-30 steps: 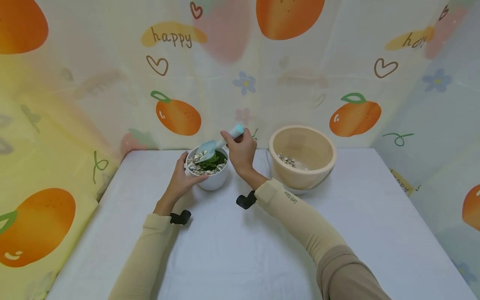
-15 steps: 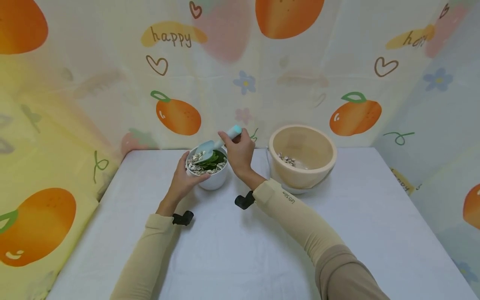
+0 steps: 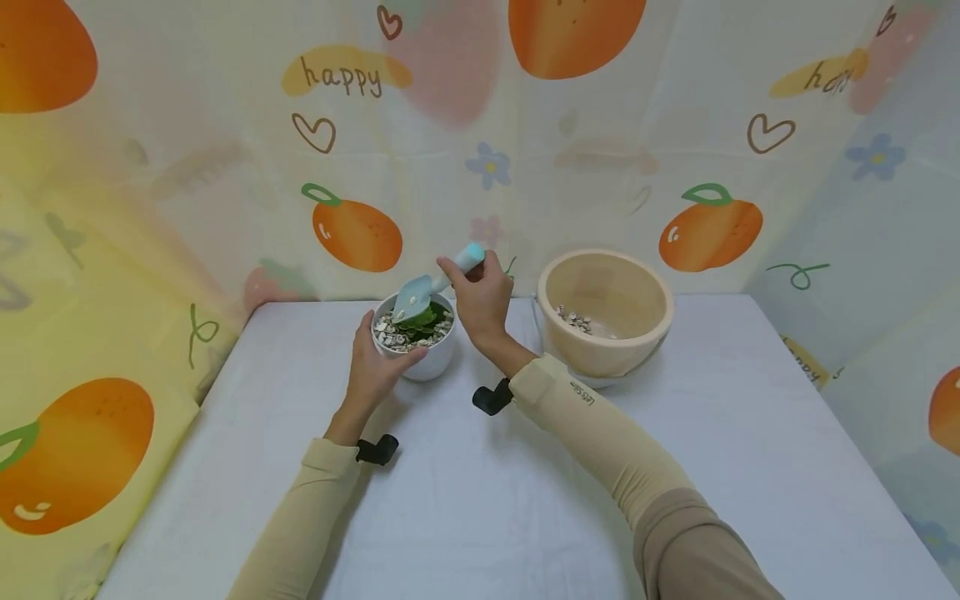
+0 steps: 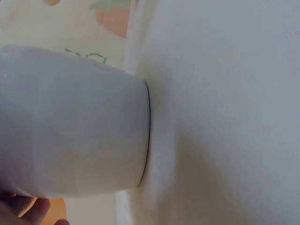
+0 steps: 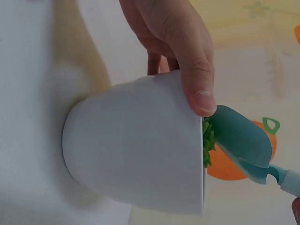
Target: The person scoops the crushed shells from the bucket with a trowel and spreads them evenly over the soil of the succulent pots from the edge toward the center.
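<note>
White pot (image 5: 136, 150) in left grip (image 3: 373, 362), blue trowel (image 3: 413, 298) in right grip (image 3: 483, 305)

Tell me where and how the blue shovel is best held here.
Probably by the handle, from the right: the blue shovel is tilted, its handle rising rightward, above the rim of the white pot, while its blade sits low over the green plant. The right hand pinches there; the left hand grips the pot's left side.
</note>
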Tool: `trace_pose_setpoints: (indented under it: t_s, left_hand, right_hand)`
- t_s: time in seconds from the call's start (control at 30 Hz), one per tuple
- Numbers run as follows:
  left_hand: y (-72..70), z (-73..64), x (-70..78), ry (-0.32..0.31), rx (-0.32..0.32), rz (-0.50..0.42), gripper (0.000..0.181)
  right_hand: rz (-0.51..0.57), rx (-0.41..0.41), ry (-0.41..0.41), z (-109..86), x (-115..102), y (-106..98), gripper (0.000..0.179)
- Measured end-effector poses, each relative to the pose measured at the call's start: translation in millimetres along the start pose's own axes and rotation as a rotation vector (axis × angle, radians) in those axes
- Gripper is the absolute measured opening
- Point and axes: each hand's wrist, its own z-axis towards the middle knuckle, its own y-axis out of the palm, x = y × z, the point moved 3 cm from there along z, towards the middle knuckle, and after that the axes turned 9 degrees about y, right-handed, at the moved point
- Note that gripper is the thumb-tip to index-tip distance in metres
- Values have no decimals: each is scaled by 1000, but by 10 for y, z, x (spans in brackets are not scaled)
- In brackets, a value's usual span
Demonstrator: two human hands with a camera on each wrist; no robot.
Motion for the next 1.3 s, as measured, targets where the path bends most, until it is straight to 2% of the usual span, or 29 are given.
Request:
trace_pose_setpoints:
  t_s: [0.17,0.3,0.43,0.63,0.9,1.13,1.23,1.3]
  left_hand:
    - [-65,14,-50,-34,-81,-3,109]
    - [-121,91,-85,-16,-159,-12,112]
    - [-139,144,-116,-9,-195,-39,113]
    - [-100,136,-105,-33,-163,-47,115]
    - [-61,95,-44,-49,-94,0,115]
    - [-20,61,-31,-15,-37,-19,113]
    - [-38,43,-23,-22,-42,-20,112]
    - [-62,39,-24,-45,-67,-8,113]
  right_hand:
    - [-2,0,15,-17,44,24,31]
    - [5,1,6,-27,69,51,30]
    - [9,-17,2,-46,87,88,30]
    - [-16,-22,-16,-56,45,118,31]
    - [-34,-14,-57,-19,-70,105,32]
    - [27,18,13,-4,-12,43,29]
    - [71,27,31,12,16,21,28]
    - [98,34,38,27,30,3,28]
